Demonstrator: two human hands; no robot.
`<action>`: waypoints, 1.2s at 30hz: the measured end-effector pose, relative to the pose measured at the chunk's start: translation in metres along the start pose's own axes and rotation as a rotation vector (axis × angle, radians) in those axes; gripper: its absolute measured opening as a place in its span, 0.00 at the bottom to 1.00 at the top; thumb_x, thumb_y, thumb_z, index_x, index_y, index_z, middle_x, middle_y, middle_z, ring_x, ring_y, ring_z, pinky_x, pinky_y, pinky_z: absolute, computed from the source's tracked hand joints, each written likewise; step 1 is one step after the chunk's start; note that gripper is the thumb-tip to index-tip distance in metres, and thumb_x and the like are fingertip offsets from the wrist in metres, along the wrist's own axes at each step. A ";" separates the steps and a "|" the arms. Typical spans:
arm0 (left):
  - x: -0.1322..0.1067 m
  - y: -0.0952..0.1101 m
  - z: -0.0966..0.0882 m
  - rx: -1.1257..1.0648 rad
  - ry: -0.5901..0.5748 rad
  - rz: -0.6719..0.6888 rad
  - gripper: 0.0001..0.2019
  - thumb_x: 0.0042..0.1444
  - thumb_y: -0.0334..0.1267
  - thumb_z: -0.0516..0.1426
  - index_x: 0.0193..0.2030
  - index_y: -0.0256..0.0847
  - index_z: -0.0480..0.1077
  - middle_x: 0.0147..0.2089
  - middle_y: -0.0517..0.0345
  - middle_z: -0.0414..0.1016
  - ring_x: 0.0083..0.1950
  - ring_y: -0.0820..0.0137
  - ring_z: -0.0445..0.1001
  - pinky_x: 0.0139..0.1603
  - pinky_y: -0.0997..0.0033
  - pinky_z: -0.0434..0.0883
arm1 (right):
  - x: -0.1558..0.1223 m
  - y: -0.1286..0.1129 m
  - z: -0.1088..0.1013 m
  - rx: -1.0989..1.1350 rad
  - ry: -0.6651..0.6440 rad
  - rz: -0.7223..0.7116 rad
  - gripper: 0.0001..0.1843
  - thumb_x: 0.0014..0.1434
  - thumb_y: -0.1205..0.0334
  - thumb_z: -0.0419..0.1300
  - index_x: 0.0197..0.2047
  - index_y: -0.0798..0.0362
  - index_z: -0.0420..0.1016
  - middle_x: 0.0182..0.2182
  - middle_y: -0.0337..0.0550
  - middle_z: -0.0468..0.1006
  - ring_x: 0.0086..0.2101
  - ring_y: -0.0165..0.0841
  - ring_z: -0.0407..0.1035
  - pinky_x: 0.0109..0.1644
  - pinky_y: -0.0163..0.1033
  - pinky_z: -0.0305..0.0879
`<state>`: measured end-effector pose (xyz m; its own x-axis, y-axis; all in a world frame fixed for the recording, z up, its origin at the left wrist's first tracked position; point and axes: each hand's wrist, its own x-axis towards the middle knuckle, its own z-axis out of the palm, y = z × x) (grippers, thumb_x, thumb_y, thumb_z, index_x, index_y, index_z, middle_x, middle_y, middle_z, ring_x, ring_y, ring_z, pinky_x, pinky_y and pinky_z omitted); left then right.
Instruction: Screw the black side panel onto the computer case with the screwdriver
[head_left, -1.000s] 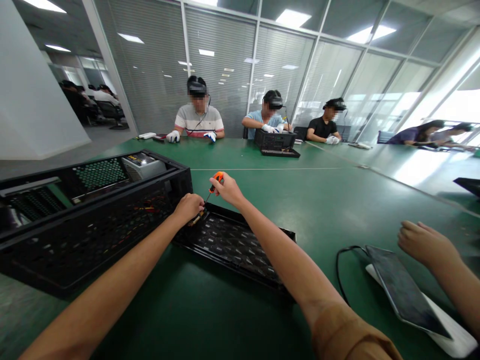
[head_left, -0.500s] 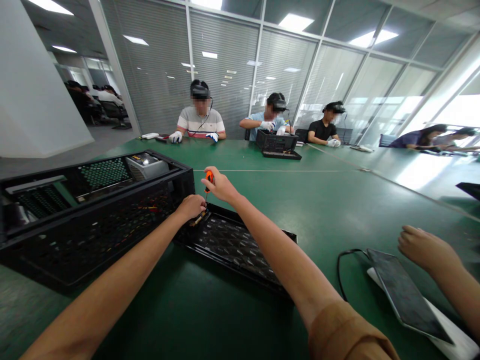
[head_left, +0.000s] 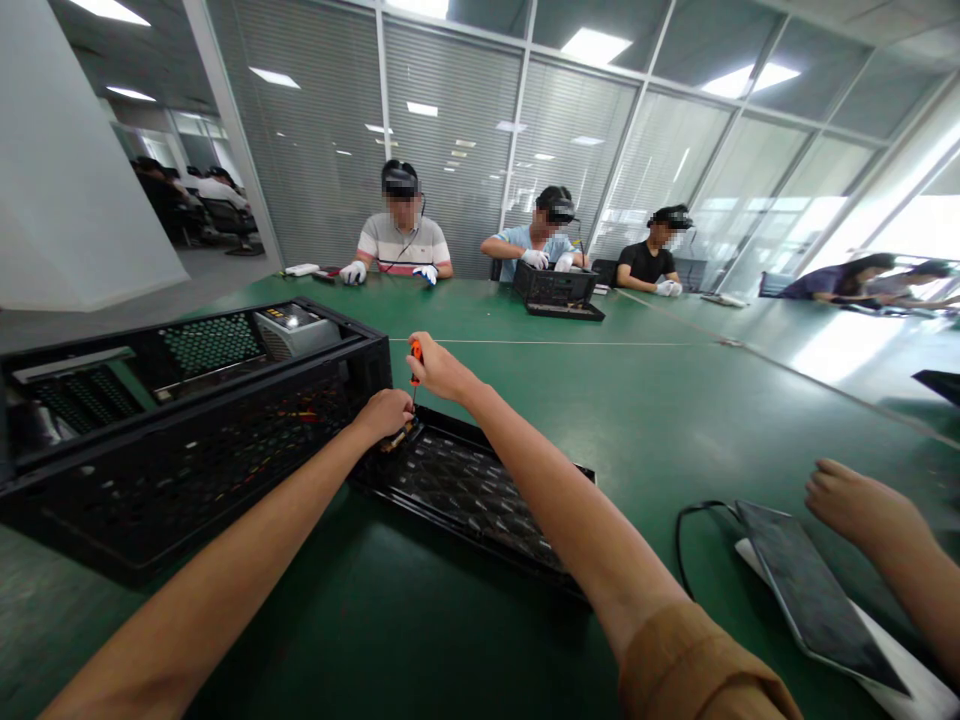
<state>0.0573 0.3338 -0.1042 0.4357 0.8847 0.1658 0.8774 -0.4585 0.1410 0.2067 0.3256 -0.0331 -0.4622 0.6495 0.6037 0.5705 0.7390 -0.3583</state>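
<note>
My right hand [head_left: 444,370] is closed around the orange handle of a screwdriver [head_left: 415,352], which stands nearly upright. Its thin shaft points down to the far left corner of a black computer front panel [head_left: 480,485], lying on the table with its inner side up. Right by the shaft's lower end, my left hand [head_left: 385,414] has its fingers pinched together; what they hold is hidden. Just below those fingers, a small circuit board [head_left: 397,437] shows at the panel's corner. The screwdriver's tip is too small to make out.
An open black computer case [head_left: 225,430] lies at the left, close to the panel. On the right, a tablet [head_left: 817,590] with a black cable rests over a white object, near another person's hand [head_left: 862,500]. Several people sit across the green table [head_left: 637,400].
My right fingers have shifted their grip around the screwdriver handle, which stands a little straighter. My left hand stays at the panel's corner. The other person's hand moved slightly right.
</note>
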 end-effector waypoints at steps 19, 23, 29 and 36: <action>0.000 0.000 -0.003 -0.010 -0.010 0.029 0.07 0.50 0.36 0.57 0.33 0.41 0.76 0.35 0.56 0.78 0.40 0.68 0.74 0.41 0.75 0.65 | 0.011 -0.006 -0.002 -0.028 -0.032 0.062 0.12 0.59 0.65 0.49 0.47 0.57 0.61 0.36 0.43 0.68 0.37 0.31 0.63 0.45 0.37 0.57; 0.000 -0.001 -0.003 -0.013 -0.014 0.035 0.07 0.50 0.36 0.57 0.33 0.40 0.76 0.35 0.55 0.78 0.38 0.68 0.74 0.39 0.75 0.66 | 0.012 -0.005 -0.001 -0.085 -0.013 0.059 0.12 0.58 0.56 0.54 0.40 0.56 0.63 0.32 0.41 0.67 0.33 0.31 0.61 0.42 0.36 0.57; -0.001 -0.001 -0.004 -0.014 -0.008 0.044 0.07 0.50 0.35 0.57 0.33 0.40 0.76 0.34 0.55 0.78 0.38 0.68 0.74 0.40 0.75 0.66 | 0.011 -0.008 0.001 -0.048 -0.003 0.102 0.14 0.57 0.55 0.55 0.43 0.54 0.62 0.31 0.39 0.68 0.32 0.31 0.62 0.40 0.36 0.57; -0.001 -0.001 -0.004 -0.024 -0.008 0.038 0.06 0.49 0.35 0.57 0.33 0.41 0.76 0.34 0.57 0.78 0.38 0.69 0.74 0.41 0.76 0.66 | 0.011 -0.011 -0.007 0.005 -0.062 0.114 0.11 0.55 0.65 0.51 0.44 0.54 0.63 0.30 0.37 0.68 0.32 0.30 0.64 0.40 0.35 0.59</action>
<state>0.0553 0.3332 -0.1003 0.4705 0.8670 0.1640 0.8550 -0.4939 0.1580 0.2000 0.3238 -0.0178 -0.4356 0.7388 0.5141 0.6184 0.6607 -0.4255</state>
